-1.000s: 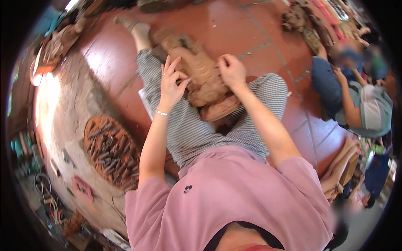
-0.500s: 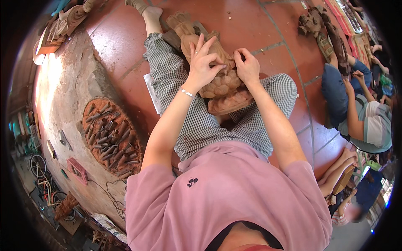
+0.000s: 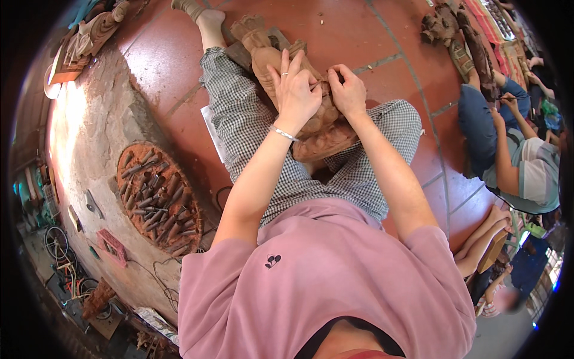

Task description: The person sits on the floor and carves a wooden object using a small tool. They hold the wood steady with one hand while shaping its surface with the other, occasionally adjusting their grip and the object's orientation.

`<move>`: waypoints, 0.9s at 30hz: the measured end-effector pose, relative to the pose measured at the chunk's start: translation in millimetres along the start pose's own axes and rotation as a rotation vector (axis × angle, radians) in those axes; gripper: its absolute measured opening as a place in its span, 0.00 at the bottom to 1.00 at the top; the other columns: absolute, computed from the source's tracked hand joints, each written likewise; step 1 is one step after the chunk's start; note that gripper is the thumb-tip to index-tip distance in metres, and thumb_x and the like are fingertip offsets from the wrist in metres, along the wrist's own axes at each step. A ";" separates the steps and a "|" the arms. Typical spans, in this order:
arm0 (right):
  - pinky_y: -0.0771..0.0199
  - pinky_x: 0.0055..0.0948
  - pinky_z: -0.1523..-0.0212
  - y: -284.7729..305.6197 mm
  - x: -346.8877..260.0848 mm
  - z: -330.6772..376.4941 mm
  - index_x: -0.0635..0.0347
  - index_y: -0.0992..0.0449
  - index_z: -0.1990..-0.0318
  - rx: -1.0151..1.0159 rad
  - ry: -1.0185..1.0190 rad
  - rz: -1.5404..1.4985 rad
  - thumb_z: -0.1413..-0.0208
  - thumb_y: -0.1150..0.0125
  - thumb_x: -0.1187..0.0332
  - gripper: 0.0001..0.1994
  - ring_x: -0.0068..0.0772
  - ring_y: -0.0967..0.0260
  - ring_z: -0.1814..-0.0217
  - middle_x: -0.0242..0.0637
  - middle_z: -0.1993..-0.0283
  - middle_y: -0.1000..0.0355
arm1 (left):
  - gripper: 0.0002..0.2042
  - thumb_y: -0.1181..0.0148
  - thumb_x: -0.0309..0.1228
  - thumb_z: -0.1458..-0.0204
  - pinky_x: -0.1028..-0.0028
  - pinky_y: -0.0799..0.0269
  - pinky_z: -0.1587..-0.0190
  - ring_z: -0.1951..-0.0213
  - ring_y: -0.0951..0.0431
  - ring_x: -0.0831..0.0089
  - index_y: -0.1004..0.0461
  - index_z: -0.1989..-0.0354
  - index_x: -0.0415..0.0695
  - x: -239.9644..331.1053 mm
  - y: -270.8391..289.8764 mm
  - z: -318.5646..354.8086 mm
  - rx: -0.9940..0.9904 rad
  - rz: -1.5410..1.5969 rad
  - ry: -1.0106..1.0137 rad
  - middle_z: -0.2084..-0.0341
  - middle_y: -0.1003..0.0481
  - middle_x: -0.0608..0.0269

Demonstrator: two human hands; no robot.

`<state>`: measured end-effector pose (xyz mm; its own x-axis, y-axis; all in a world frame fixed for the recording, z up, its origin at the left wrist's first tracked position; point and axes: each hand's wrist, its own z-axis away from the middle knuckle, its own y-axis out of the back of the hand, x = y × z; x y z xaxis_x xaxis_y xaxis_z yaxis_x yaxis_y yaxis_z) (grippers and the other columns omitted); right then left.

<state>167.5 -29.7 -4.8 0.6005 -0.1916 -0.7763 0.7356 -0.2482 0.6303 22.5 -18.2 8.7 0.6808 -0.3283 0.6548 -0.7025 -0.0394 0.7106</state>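
Both hands have slid up the brown carved wooden statue [image 3: 311, 113] lying across the lap since a second ago. Left hand [image 3: 296, 90] now rests flat, fingers spread; right hand [image 3: 347, 90] is curled, pinching at the carving's middle.

carving's middle [image 3: 323, 122] hidden under both hands, right fingers' [image 3: 336, 76] grip unclear

Both hands, left hand [image 3: 296, 90] and right hand [image 3: 347, 91], rest on a wooden carving [image 3: 317, 128].
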 end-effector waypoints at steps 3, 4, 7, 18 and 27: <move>0.24 0.41 0.58 1.8 2.1 0.5 0.56 0.20 0.60 0.024 0.023 -0.033 0.41 0.43 0.58 0.12 0.48 0.22 0.58 0.42 0.61 0.20 | 0.08 0.34 0.27 0.56 0.35 0.66 0.28 0.26 0.51 0.47 0.27 0.81 0.42 11.4 8.3 13.1 -0.072 -0.030 0.097 0.33 0.36 0.51; 0.24 0.41 0.58 0.1 1.6 3.3 0.56 0.20 0.60 0.025 0.029 -0.040 0.41 0.43 0.58 0.12 0.48 0.22 0.58 0.42 0.61 0.20 | 0.07 0.34 0.26 0.57 0.35 0.67 0.28 0.25 0.52 0.47 0.27 0.80 0.42 12.8 11.1 16.0 -0.068 -0.025 0.103 0.33 0.36 0.50; 0.24 0.41 0.57 2.5 -2.3 0.4 0.56 0.20 0.60 0.015 -0.006 -0.023 0.41 0.43 0.58 0.12 0.48 0.22 0.58 0.42 0.61 0.20 | 0.06 0.35 0.25 0.58 0.34 0.69 0.29 0.25 0.53 0.46 0.27 0.81 0.42 13.6 11.1 16.5 -0.038 -0.003 0.103 0.33 0.36 0.47; 0.25 0.40 0.56 2.8 6.0 -1.5 0.55 0.20 0.58 -0.008 -0.028 -0.032 0.40 0.44 0.56 0.14 0.48 0.22 0.58 0.43 0.62 0.20 | 0.05 0.31 0.27 0.59 0.30 0.66 0.31 0.25 0.55 0.43 0.23 0.79 0.43 1.6 35.2 5.8 -0.269 -0.001 0.000 0.31 0.38 0.46; 0.25 0.41 0.59 3.4 3.2 -0.6 0.56 0.20 0.61 0.003 0.003 -0.050 0.41 0.43 0.58 0.13 0.49 0.22 0.60 0.43 0.62 0.20 | 0.08 0.27 0.31 0.56 0.30 0.72 0.30 0.24 0.58 0.43 0.23 0.78 0.45 -17.2 31.0 -12.5 -0.316 0.037 -0.123 0.28 0.41 0.53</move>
<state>172.1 -30.6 -5.2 0.5643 -0.1758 -0.8067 0.7637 -0.2599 0.5909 -8.4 -2.0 22.6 0.6120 -0.4364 0.6596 -0.6142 0.2632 0.7440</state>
